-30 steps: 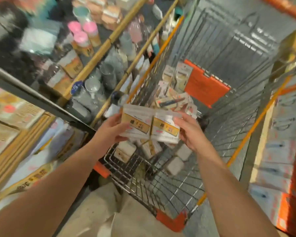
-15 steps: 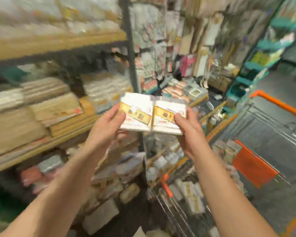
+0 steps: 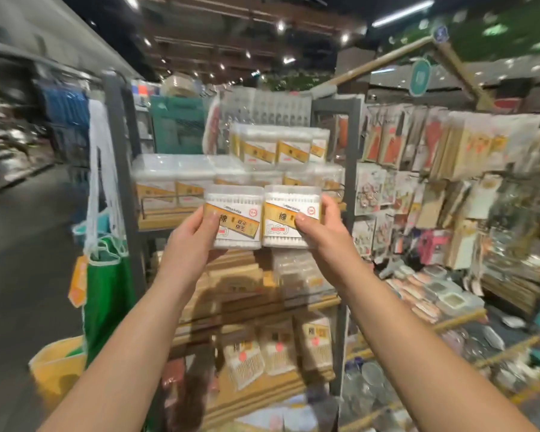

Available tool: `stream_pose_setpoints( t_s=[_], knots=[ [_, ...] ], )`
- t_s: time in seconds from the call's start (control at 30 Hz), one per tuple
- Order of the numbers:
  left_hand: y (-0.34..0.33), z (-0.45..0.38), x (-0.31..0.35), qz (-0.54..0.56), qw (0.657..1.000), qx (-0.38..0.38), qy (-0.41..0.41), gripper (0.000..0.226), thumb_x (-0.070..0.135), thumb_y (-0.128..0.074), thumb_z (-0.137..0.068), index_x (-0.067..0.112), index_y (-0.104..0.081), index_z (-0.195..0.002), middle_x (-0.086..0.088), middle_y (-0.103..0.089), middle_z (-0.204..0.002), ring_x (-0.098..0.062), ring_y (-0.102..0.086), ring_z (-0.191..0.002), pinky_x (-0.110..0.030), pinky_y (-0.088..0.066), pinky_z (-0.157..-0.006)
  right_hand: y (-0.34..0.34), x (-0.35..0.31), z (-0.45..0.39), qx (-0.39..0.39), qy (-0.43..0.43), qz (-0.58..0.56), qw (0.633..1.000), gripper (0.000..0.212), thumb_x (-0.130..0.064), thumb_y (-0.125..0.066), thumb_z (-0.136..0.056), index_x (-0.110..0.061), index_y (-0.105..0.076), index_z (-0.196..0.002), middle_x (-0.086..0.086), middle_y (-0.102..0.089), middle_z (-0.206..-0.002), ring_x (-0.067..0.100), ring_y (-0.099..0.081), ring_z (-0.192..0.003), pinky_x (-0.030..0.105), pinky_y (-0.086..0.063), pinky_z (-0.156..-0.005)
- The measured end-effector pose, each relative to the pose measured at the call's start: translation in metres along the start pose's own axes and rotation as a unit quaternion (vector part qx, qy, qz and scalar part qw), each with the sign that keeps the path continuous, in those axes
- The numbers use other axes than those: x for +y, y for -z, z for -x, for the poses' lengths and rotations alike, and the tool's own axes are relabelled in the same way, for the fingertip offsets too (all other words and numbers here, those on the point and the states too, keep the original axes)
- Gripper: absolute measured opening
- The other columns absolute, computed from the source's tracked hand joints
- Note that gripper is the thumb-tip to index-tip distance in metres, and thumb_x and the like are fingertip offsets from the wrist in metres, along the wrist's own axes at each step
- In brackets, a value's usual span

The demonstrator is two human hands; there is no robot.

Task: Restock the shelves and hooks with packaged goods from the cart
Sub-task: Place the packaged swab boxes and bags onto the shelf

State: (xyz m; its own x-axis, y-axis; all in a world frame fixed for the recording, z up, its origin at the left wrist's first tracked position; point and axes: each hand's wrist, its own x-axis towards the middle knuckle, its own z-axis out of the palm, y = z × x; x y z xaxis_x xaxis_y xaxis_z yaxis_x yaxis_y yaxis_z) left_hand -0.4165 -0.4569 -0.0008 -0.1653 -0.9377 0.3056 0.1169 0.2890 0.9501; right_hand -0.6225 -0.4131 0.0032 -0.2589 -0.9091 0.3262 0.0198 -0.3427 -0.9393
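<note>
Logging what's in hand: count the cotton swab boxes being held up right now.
2. One cotton swab box is in the left hand, the other box in the right hand, side by side before the shelf.

Motion blur smears the hanging carded packets [image 3: 468,151] at right; the bagged white goods on the bottom shelf [image 3: 275,353] are unreadable.

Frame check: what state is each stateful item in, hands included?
Left hand: grips the left cotton swab box, held upright.
Right hand: grips the right cotton swab box, upright, beside the other.
Shelf stack of cotton swab boxes: stocked, two tiers.
Green net bag: hanging from the rack post.
</note>
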Motion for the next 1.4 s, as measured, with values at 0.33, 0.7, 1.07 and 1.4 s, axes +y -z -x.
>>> stream_pose_setpoints(
  t_s=[0.33, 0.7, 1.07, 1.4],
  knots=[
    [0.022, -0.028, 0.007, -0.026, 0.998, 0.005, 0.059, 0.059, 0.028, -0.066, -0.091, 0.023, -0.039, -0.144, -0.003, -0.056, -0.134, -0.019, -0.062, -0.111, -0.040, -0.057, -0.088, -0.012, -0.004, -0.051, -0.093, -0.041, 0.076, 0.992, 0.116, -0.065, -0.085, -0.049, -0.040, -0.028, -0.146, 0.007, -0.037, -0.154, 0.026, -0.043, -0.138, 0.049, -0.042, -0.109],
    [0.033, -0.126, 0.061, -0.004, 0.996, 0.077, -0.043, 0.054, 0.011, -0.064, -0.091, 0.028, -0.039, -0.137, -0.003, -0.064, -0.120, -0.014, -0.065, -0.098, -0.035, -0.049, -0.090, 0.003, -0.071, -0.138, -0.165, 0.013, 0.245, 0.955, 0.050, -0.025, -0.075, -0.084, -0.018, -0.047, -0.124, 0.000, -0.065, -0.104, 0.013, -0.065, -0.083, 0.026, -0.048, -0.063],
    [0.057, -0.198, 0.049, -0.113, 0.975, 0.193, 0.002, 0.093, 0.032, -0.070, -0.084, 0.023, -0.012, -0.156, 0.002, -0.047, -0.137, -0.023, -0.047, -0.126, -0.048, -0.035, -0.111, -0.035, -0.129, -0.237, -0.230, 0.103, 0.365, 0.896, 0.040, -0.017, -0.080, -0.077, -0.013, -0.056, -0.109, 0.005, -0.062, -0.108, 0.022, -0.067, -0.095, 0.028, -0.060, -0.071],
    [0.070, -0.235, 0.041, -0.183, 0.962, 0.202, 0.008, 0.088, 0.018, -0.067, -0.092, 0.024, -0.008, -0.156, 0.003, -0.046, -0.137, -0.022, -0.053, -0.118, -0.033, -0.051, -0.085, -0.090, -0.100, -0.310, -0.259, 0.135, 0.522, 0.801, 0.059, -0.032, -0.078, -0.078, -0.010, -0.055, -0.128, 0.001, -0.056, -0.121, 0.017, -0.052, -0.103, 0.030, -0.038, -0.084]
  ],
)
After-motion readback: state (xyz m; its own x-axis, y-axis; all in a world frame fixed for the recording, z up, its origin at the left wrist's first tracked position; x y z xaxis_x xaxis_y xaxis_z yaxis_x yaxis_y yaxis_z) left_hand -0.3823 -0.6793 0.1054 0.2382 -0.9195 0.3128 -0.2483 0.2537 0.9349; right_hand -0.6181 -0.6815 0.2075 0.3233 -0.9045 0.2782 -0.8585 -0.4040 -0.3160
